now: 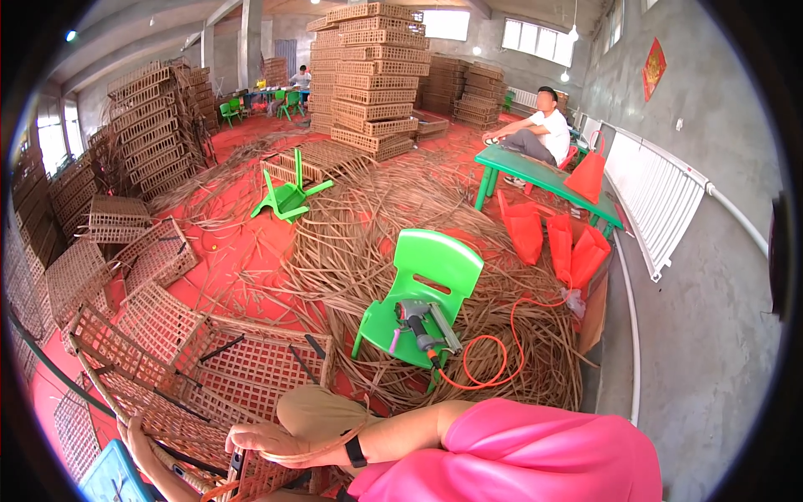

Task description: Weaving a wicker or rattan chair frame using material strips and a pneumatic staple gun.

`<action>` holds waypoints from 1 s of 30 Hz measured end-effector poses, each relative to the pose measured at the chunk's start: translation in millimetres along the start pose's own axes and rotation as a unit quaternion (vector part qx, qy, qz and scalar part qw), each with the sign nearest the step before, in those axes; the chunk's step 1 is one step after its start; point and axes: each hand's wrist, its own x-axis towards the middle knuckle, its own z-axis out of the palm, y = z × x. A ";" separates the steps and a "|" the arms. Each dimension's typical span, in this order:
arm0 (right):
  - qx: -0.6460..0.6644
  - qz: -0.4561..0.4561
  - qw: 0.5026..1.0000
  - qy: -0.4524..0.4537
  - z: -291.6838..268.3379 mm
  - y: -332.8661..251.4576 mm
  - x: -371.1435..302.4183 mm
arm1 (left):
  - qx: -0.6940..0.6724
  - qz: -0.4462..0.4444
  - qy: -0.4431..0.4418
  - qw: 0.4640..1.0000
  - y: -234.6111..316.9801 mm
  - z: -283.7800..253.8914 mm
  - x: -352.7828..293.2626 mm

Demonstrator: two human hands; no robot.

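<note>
The right hand (266, 438) lies flat on the edge of a woven lattice crate (209, 368), with the fingers stretched and close together; it presses a thin brown strip (322, 453) that curves under the palm, and a black band sits on the wrist just behind it. The left hand (134, 435) is lower and to the left of the right one, and it is closed around the wooden bar of the same crate (only a part of this hand shows at the lower edge, so I cannot tell more about its fingers). The crate stands tilted on the red floor (242, 243) directly in front of both hands, touching them. A blue object (113, 477) is just beside the left hand, below it.

Beyond the right hand, a little to the right, stands a green plastic chair (431, 276), and on its seat rests a nail gun (422, 322) with an orange hose (485, 368) that loops on the floor. Around the chair lies a big heap of loose brown strips (376, 226). Far ahead of the hands there are tall stacks of finished crates (368, 75), and well away on the right a person sits on a green table (544, 176), with orange bags (556, 238) beside it.
</note>
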 end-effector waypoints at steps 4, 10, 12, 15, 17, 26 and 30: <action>-0.022 0.016 1.000 -0.002 -2.2 4.7 0.9 | 0.002 0.001 -0.002 1.000 0.9 -1.1 -0.9; 0.001 0.021 1.000 -0.006 -0.3 -0.6 -0.9 | -0.004 0.003 -0.001 1.000 2.9 -2.5 -2.9; -0.006 0.014 1.000 -0.008 0.2 -3.5 -0.9 | -0.004 0.002 0.000 1.000 3.7 -1.6 -3.0; -0.012 0.014 1.000 -0.010 -0.2 -3.3 -1.3 | -0.001 0.002 -0.005 1.000 4.6 0.5 -2.8; -0.007 0.014 1.000 -0.010 -0.9 0.6 -1.2 | -0.002 0.001 -0.008 1.000 5.5 1.5 -2.2; -0.027 -0.001 0.997 -0.072 -11.5 8.3 12.6 | -0.006 0.007 -0.015 1.000 10.8 4.6 -1.2; 0.084 -0.048 0.995 0.022 -45.5 -25.3 5.1 | -0.008 0.019 -0.028 0.999 10.7 6.1 -1.0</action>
